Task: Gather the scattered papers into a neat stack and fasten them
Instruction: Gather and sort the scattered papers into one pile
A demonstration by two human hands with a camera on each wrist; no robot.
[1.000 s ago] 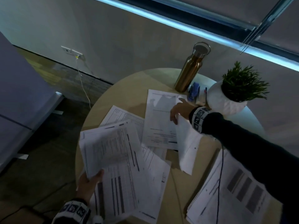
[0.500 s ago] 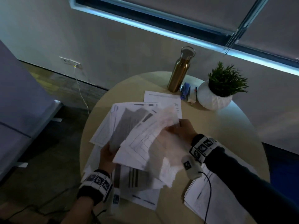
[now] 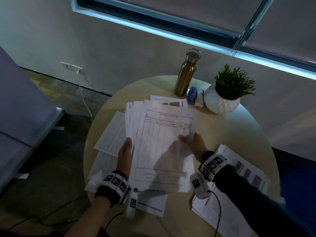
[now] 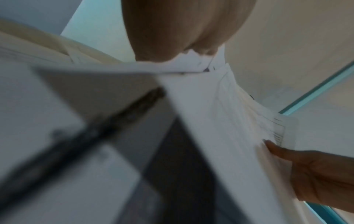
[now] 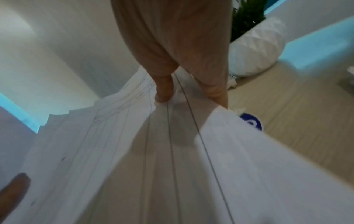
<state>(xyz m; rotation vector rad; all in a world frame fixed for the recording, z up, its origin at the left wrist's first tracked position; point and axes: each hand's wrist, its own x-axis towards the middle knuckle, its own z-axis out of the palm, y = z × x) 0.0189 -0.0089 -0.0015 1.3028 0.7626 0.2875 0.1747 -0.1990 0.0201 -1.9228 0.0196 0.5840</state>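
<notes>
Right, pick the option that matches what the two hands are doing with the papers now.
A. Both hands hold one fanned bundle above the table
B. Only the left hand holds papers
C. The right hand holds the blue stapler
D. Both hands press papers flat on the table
A: the left hand grips the left edge of the bundle of papers and the right hand pinches its right edge, with the sheets fanned and lifted off the table.

Right hand (image 3: 192,145) left the far sheet and now pinches the right edge of the fanned bundle of papers (image 3: 160,144), form sheet on top. Left hand (image 3: 125,155) shifted up its left edge, thumb on top. Bundle raised between both hands, squarer than 0.5 s ago.
</notes>
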